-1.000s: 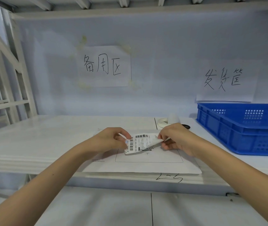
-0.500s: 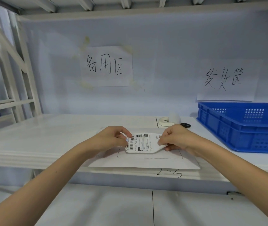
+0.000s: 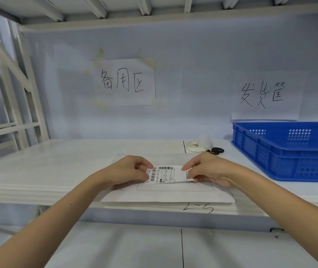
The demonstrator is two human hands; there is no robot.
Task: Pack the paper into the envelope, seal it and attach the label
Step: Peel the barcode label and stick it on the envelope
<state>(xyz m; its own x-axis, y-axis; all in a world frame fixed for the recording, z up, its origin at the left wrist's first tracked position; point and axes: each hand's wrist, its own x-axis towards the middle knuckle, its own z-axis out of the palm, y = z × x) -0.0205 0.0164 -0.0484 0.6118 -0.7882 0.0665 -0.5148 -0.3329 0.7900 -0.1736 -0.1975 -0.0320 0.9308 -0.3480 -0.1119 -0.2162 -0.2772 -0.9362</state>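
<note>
A white envelope (image 3: pixel 166 196) lies flat on the white shelf (image 3: pixel 38 171), its front edge at the shelf's lip, with a thin rectangular outline printed on its face. Just above that outline a white barcode label (image 3: pixel 167 174) is stretched between both hands. My left hand (image 3: pixel 127 170) pinches the label's left end. My right hand (image 3: pixel 206 169) pinches its right end. The label's lower edge is close to the envelope; whether it touches is unclear. The paper is not visible.
A blue plastic crate (image 3: pixel 285 151) stands at the right on the shelf. A tape roll (image 3: pixel 194 146), a white object and black scissor handles (image 3: pixel 217 150) lie behind the envelope. Two handwritten signs hang on the back wall. White frame posts stand at the left.
The label was curled and lifted at its right end; now it is pulled flat between both hands and held lower over the envelope's printed outline.
</note>
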